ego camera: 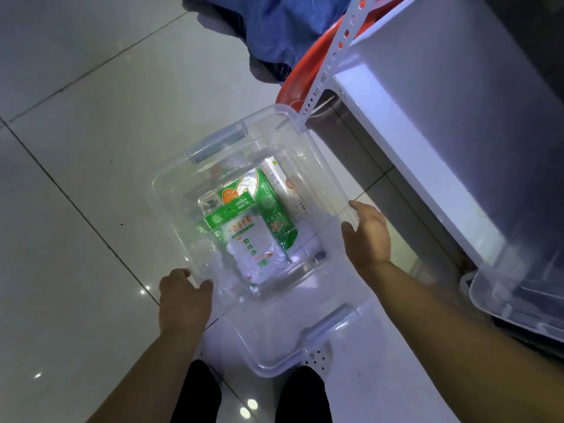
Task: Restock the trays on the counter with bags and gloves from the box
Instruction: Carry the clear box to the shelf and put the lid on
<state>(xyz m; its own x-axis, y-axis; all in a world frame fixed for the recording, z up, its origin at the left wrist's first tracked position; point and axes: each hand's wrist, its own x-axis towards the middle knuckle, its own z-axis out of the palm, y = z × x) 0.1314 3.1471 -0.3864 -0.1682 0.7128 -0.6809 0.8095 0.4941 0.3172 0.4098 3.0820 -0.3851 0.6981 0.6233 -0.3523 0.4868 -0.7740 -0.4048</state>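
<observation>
Hands hold clear box (268, 334) over tiled floor (76, 148): left hand (184, 297) fingers curled on left rim, right hand (367, 236) fingers clasping right rim. Green-white packets (247, 239) lie inside, on its bottom. White shelf unit (427, 117) beyond, right.

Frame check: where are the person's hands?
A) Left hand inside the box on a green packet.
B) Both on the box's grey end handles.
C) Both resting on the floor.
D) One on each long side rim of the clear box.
D: the left hand and the right hand each hold a side rim of the clear box; the far grey handle and near grey handle are free.
</observation>
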